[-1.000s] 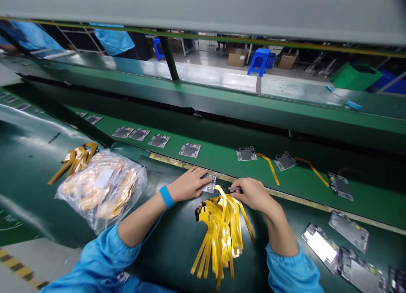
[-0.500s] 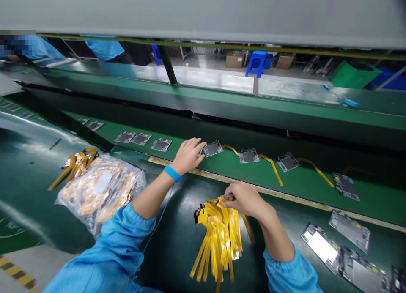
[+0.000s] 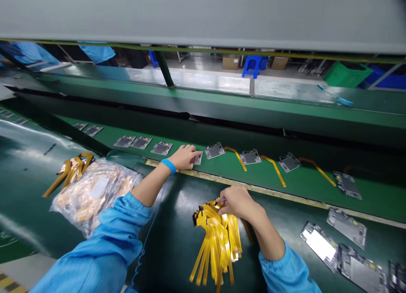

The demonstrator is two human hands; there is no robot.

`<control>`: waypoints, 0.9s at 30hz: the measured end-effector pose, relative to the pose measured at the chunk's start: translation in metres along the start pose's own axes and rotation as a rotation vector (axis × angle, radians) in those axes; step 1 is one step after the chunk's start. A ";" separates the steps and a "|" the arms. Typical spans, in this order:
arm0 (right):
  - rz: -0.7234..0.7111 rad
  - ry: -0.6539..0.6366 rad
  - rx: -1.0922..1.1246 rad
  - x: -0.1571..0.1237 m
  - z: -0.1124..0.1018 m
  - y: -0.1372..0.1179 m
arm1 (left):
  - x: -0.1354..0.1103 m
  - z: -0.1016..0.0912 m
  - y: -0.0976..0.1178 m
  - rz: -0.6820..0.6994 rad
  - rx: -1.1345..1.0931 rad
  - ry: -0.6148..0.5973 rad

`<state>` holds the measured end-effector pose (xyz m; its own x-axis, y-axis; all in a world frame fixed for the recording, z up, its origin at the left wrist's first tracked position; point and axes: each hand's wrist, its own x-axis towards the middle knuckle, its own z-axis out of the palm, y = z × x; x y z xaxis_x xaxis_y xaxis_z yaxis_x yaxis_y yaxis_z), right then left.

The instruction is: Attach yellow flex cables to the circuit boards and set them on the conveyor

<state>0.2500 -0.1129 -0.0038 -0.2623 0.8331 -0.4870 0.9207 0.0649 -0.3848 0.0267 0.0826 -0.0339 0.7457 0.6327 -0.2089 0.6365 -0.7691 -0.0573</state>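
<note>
My left hand (image 3: 185, 157), with a blue band at its wrist, is on the green belt (image 3: 177, 141), its fingers closed over a circuit board (image 3: 198, 159) that they partly hide. Just right of it lies another circuit board (image 3: 215, 150) with a yellow flex cable (image 3: 237, 157) reaching out from its side. My right hand (image 3: 238, 203) pinches a slim pair of tweezers (image 3: 220, 199), whose tips are at the top of a fanned pile of yellow flex cables (image 3: 218, 242) on the bench. I cannot tell whether the tips grip a cable.
A clear plastic bag (image 3: 95, 191) of cables lies at the left, beside loose cables (image 3: 70, 171). More boards (image 3: 347, 227) rest on the bench at the right. Boards line the belt both ways. A green post (image 3: 60, 126) slants across the left, and a grey panel (image 3: 203, 16) overhangs.
My left hand has come down and slightly left, its spread fingers closing over the board. My right hand has shifted slightly left, with the tweezers at the cable pile. The view has shifted a little.
</note>
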 end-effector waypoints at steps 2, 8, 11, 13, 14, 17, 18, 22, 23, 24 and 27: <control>0.004 -0.003 -0.005 0.000 0.000 -0.001 | 0.001 -0.002 0.000 0.011 0.013 0.005; 0.024 0.033 -0.020 0.003 0.001 0.002 | -0.009 -0.013 0.005 0.016 0.025 0.072; 0.029 0.041 -0.019 0.004 0.003 0.003 | -0.021 -0.019 0.015 0.072 0.007 0.132; 0.018 0.040 -0.008 0.004 0.003 0.004 | -0.030 -0.020 0.026 0.127 -0.019 0.148; 0.008 0.041 0.000 0.004 0.003 0.004 | -0.035 -0.020 0.032 0.154 -0.035 0.145; -0.031 0.050 0.033 0.003 0.004 0.007 | -0.046 -0.015 0.050 0.223 -0.070 0.097; -0.044 0.055 0.045 0.003 0.004 0.008 | -0.049 -0.013 0.055 0.239 -0.075 0.076; -0.075 0.087 0.082 0.002 0.005 0.014 | -0.056 -0.004 0.068 0.264 -0.086 0.041; -0.082 0.098 0.090 0.002 0.005 0.015 | -0.057 -0.003 0.069 0.262 -0.090 0.039; -0.088 0.108 0.098 0.002 0.005 0.016 | -0.058 -0.003 0.070 0.257 -0.098 0.040; -0.113 0.131 0.125 0.001 0.004 0.018 | -0.062 -0.004 0.073 0.215 -0.144 0.069</control>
<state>0.2656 -0.1129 -0.0144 -0.3143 0.8892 -0.3326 0.8427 0.0999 -0.5291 0.0275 -0.0122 -0.0208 0.8752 0.4649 -0.1338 0.4800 -0.8688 0.1214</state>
